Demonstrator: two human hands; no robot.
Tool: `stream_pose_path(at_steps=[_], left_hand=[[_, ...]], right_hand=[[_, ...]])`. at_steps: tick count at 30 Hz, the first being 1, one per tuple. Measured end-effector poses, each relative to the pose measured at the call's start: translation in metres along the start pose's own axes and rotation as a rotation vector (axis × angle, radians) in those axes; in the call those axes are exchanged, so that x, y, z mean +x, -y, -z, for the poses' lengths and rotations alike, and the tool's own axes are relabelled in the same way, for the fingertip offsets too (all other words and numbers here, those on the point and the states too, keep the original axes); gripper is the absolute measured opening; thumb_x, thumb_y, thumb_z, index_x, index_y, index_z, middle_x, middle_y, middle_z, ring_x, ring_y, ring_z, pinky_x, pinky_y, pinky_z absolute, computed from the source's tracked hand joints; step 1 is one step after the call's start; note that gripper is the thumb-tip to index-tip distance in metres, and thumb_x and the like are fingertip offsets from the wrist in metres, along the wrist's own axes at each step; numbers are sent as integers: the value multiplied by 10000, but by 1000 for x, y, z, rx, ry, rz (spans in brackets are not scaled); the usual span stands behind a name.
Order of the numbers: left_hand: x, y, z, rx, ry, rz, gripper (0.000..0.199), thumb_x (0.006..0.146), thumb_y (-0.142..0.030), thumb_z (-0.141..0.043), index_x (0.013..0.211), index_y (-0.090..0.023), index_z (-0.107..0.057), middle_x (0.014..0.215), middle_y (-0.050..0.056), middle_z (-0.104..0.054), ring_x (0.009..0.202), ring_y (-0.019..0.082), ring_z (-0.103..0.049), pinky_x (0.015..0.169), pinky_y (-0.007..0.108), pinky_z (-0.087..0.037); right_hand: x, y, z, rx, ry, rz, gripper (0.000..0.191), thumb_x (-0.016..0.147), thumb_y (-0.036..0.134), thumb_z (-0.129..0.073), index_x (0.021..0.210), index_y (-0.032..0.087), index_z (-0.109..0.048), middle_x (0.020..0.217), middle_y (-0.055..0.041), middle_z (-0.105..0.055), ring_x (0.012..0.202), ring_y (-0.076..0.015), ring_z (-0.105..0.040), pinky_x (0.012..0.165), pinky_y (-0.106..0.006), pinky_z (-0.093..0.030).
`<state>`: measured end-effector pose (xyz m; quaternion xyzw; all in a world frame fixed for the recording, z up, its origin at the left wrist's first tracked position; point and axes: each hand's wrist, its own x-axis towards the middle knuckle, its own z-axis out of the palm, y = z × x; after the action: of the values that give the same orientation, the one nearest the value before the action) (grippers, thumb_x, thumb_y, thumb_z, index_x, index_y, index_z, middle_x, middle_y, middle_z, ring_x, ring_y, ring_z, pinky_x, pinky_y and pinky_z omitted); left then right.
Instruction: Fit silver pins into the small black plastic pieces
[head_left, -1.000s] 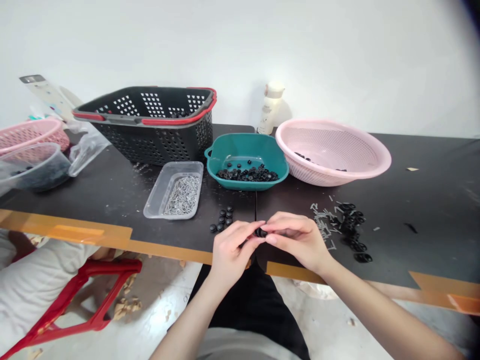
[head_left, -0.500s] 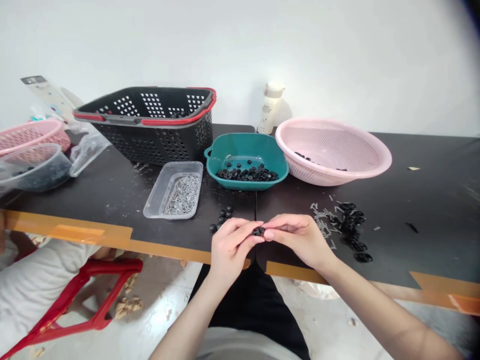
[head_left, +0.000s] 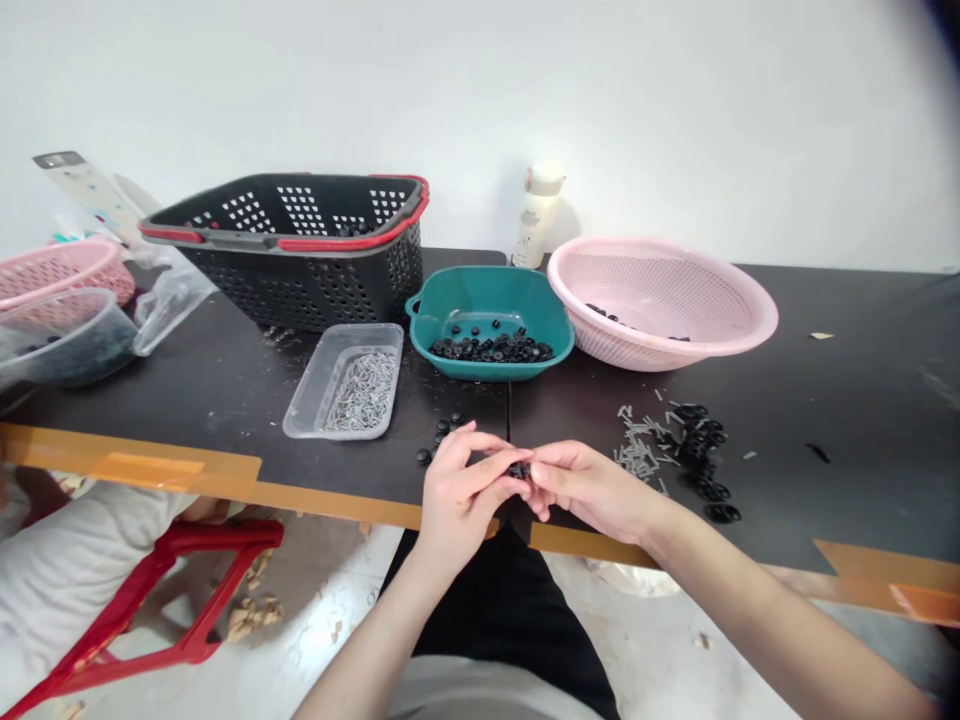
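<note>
Between the fingertips of both hands is a small round black plastic part (head_left: 518, 469), held just above the table's front edge. My left hand (head_left: 466, 485) pinches it from the left, fingers bent over it. From the right, my right hand (head_left: 576, 486) closes thumb and fingers on the same part and hides some of it. Several black round caps (head_left: 424, 456) lie on the table just behind my left hand. To the right of my right hand are loose metal pins (head_left: 639, 447) and a pile of black round parts (head_left: 701, 440).
A clear tray of metal pins (head_left: 300, 415), a teal basin (head_left: 491, 290) with black parts and a pink colander (head_left: 664, 255) stand behind my hands. Farther back are a black basket (head_left: 300, 280) and a white bottle (head_left: 537, 215). Another person's leg (head_left: 90, 560) shows at left.
My right hand's fingers have shifted lower around the black part, with the hand slightly lower. My left fingers have bent a little more. The view has moved slightly.
</note>
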<state>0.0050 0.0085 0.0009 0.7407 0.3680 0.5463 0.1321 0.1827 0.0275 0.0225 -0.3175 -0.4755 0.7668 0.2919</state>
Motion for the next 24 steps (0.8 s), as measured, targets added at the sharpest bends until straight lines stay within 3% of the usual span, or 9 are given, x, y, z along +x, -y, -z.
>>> stream_pose_path(at_steps=[8, 11, 15, 20, 24], left_hand=[[-1, -6, -1, -11, -36, -1, 183, 922, -263, -563, 993, -213, -723, 830, 17, -690, 776, 140, -639, 928, 370, -514], [-4, -9, 0, 33, -101, 2, 176, 918, -249, -567, 980, -209, -727, 830, 15, -697, 766, 141, -646, 883, 338, -534], [-6, -11, 1, 73, -165, -7, 168, 899, -252, -600, 1004, -220, -726, 845, 18, -708, 800, 156, -660, 830, 306, -549], [-5, -12, 1, 102, -141, 40, 192, 890, -306, -612, 1007, -220, -738, 822, 32, -708, 780, 165, -659, 757, 297, -561], [-6, -11, 1, 95, -134, 61, 203, 888, -321, -613, 999, -213, -744, 799, 34, -704, 764, 161, -650, 726, 288, -556]], right_hand=[[4, -9, -7, -131, -68, 257, 374, 790, 473, -729, 607, 148, -701, 602, -18, -637, 573, -123, -571, 590, -250, -484], [4, -7, -12, -174, -63, 272, 383, 808, 489, -700, 630, 150, -714, 602, -34, -666, 570, -143, -614, 593, -269, -527], [3, -6, -14, -88, -151, 301, 180, 735, 338, -804, 760, 172, -737, 600, -2, -683, 527, -124, -625, 563, -247, -550], [3, -9, -11, -55, -247, 386, 130, 701, 235, -830, 790, 197, -744, 616, 7, -684, 531, -113, -621, 550, -238, -544], [2, -12, -9, -57, -258, 373, 105, 714, 231, -823, 773, 198, -743, 627, 5, -681, 554, -116, -624, 574, -244, -542]])
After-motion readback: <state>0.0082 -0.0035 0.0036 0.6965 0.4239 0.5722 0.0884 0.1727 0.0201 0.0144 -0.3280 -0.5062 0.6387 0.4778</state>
